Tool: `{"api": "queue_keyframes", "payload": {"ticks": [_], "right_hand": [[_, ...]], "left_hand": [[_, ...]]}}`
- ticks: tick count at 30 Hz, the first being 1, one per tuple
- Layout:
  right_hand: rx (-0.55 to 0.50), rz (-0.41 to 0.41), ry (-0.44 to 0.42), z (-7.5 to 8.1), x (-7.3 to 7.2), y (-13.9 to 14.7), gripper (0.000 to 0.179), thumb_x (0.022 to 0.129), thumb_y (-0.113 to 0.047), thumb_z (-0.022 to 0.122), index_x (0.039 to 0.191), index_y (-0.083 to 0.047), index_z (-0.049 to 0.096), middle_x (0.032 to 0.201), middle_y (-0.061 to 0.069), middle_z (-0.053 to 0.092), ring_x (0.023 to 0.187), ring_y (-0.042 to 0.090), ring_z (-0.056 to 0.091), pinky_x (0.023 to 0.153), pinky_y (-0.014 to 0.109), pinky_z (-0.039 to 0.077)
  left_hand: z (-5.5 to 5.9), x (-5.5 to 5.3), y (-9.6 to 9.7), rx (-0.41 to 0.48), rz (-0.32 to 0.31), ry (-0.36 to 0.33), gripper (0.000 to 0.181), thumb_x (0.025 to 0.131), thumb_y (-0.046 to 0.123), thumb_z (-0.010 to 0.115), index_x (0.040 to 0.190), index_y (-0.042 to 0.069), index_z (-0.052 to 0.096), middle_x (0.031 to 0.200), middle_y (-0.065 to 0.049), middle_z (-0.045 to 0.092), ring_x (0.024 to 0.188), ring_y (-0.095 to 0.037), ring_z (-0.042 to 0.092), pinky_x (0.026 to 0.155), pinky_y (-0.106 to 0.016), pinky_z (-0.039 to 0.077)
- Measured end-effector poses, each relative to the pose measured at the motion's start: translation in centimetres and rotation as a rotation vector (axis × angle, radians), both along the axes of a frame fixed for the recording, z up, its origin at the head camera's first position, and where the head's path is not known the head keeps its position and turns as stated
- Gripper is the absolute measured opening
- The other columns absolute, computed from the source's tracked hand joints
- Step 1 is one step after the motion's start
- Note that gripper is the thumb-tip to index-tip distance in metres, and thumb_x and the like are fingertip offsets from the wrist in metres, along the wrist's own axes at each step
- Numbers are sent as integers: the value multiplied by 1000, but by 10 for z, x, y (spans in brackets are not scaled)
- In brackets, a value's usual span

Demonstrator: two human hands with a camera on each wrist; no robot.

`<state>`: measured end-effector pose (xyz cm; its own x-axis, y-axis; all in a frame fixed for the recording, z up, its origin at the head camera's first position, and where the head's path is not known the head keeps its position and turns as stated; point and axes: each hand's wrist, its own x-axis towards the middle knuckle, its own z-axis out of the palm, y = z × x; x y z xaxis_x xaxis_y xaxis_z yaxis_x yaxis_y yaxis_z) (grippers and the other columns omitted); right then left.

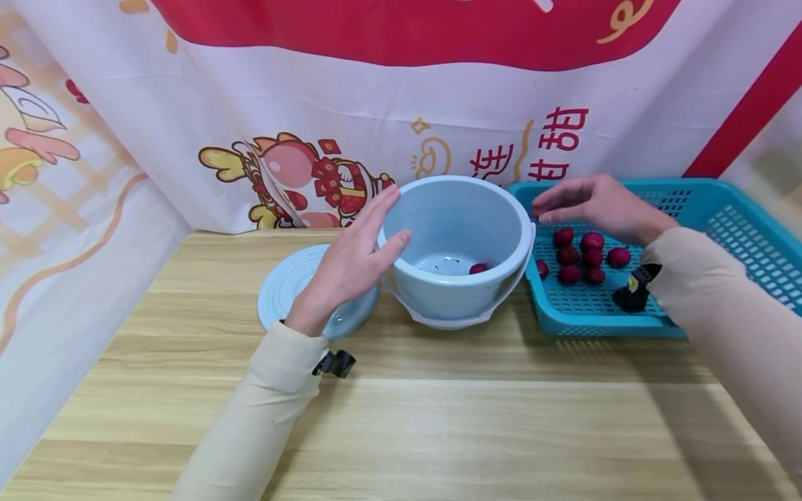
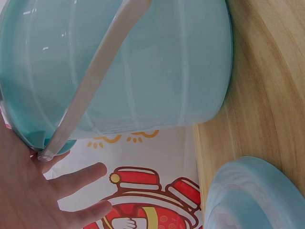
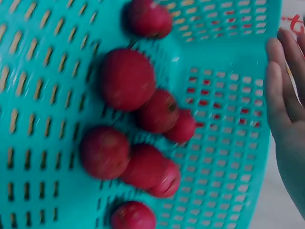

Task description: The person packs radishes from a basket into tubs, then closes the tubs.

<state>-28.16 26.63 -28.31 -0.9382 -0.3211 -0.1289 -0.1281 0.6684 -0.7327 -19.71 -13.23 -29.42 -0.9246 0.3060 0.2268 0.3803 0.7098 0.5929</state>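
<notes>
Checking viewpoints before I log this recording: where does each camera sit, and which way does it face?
Head: worn on the head, facing forward and down at the bucket, lid and turquoise basket; left hand, right hand and both sleeves show.
Left wrist: on that wrist, facing the bucket's outer side; the left hand shows lower left.
Right wrist: on that wrist, facing into the basket's red fruit; part of the right hand shows at the right edge.
Shared: head and left wrist both show the bucket and lid.
</notes>
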Motion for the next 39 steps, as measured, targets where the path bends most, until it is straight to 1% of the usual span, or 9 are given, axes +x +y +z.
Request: {"api": "queue_keyframes", "payload": {"ticks": [2,5,9,11,14,19,26,33,39], "right_hand": [[23,42,-40,-6,-1,5,53,96,-37,78,144,-19,66,138,3,73,122,21,67,108,54,56],[63,96,-72,-14,-4,9,47,97,-33,78,140,-17,69,136,7,74,121,23,68,109,61,54],[96,137,-121,-22,-7,10,44,96,-31,79,137,-16,72,133,8,75,118,24,69,106,57,57],[107,147,-142,-25,-8,10,43,97,-29,79,137,-15,72,134,9,74,117,25,69,104,52,59],[130,156,-157,-28,-10,8,43,97,-27,78,138,-14,71,136,11,73,118,25,68,101,50,61],[176,169,-172,-32,-12,7,44,96,-26,79,138,-14,71,138,12,71,124,27,65,105,53,58],[237,216,-151,-34,-12,4,39,95,-28,81,131,-15,75,133,8,74,122,26,64,109,57,52],[275,266,-142,-38,-14,2,37,94,-24,81,129,-13,76,132,9,74,126,31,58,110,64,48],[249,278,-167,-40,-15,1,34,95,-18,80,128,-9,76,124,9,77,115,23,67,113,59,50]], "left_hand": [[0,0,0,1,3,-2,73,104,61,44,170,37,20,178,18,15,164,-21,27,125,-68,33],[-1,0,-1,3,0,1,74,105,60,44,170,35,21,178,17,15,164,-22,27,125,-68,33],[0,1,-1,3,-3,8,75,105,59,44,171,32,22,179,15,15,165,-22,27,126,-68,32],[0,1,-1,4,-1,9,75,105,59,44,171,32,22,179,15,16,165,-22,26,126,-67,32],[0,1,-1,3,-1,8,74,105,60,44,170,35,21,178,16,15,165,-21,26,126,-67,31],[-1,0,-2,4,1,6,72,105,60,44,170,38,20,178,18,15,165,-20,26,126,-67,31],[-1,-1,-1,6,0,4,74,105,60,44,170,34,22,179,16,16,165,-22,26,125,-69,31],[-1,-1,0,4,0,4,73,105,59,44,170,35,22,178,18,15,165,-21,26,125,-69,32],[0,0,1,5,-5,6,74,105,59,44,171,32,23,178,18,15,165,-21,26,126,-68,31]]}}
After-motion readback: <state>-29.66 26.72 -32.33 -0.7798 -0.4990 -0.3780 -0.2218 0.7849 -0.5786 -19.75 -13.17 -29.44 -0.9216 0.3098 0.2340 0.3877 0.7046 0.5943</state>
